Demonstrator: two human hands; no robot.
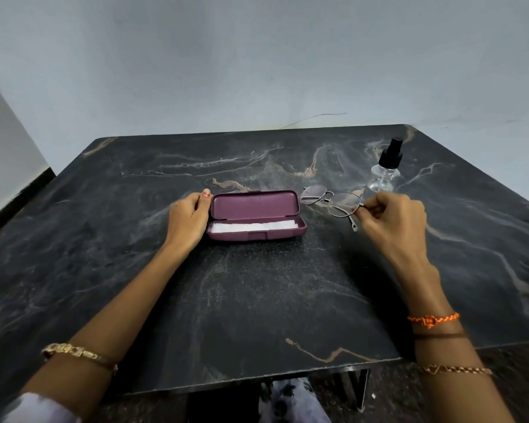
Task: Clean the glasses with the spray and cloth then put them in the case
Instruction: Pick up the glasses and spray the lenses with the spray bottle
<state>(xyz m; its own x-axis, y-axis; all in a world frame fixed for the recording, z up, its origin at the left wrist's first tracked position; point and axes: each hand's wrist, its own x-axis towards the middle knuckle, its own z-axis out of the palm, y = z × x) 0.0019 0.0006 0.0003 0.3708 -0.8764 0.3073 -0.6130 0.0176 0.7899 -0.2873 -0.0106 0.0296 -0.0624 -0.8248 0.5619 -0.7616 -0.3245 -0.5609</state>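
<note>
A purple glasses case (255, 215) lies open in the middle of the dark marble table (257, 300), its lid tilted back. A white cloth (252, 226) lies folded in its lower half. My left hand (187, 222) rests against the case's left end, thumb on the lid's corner. My right hand (390, 222) pinches the right side of thin metal-framed glasses (330, 200), held just right of the case with the temples folded. A clear spray bottle (384, 170) with a black pump top stands behind the glasses.
A grey wall rises behind the table's far edge. The table's near edge runs across the bottom, with my lap and a table leg (361, 389) below it. I wear bracelets on both wrists.
</note>
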